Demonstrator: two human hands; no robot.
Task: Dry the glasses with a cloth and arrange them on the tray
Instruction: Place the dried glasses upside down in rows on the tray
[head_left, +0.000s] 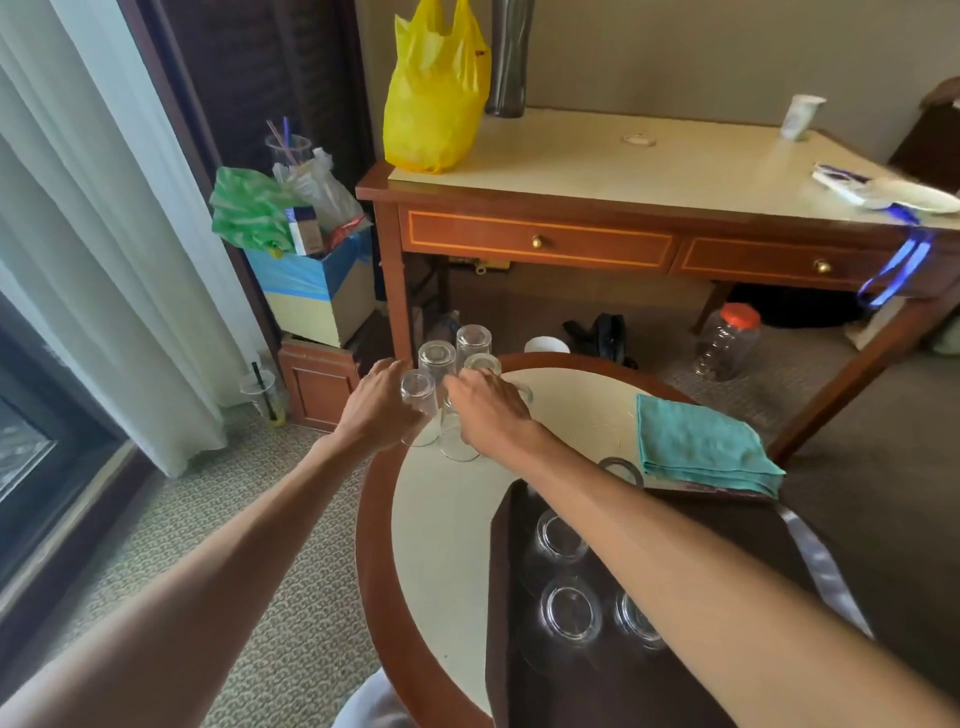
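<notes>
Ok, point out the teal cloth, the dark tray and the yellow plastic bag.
teal cloth (696, 441), head view, middle of folded top.
dark tray (514, 670), head view, bare patch near left edge.
yellow plastic bag (436, 104), head view, middle of front.

One wide-angle view, worn on the person's head, faces forward and down. It sits close above the round cream-topped table with a brown wooden rim (441, 519) — which fills the lower frame — while the brown wooden two-drawer desk (597, 156) stands farther off ahead.
</notes>
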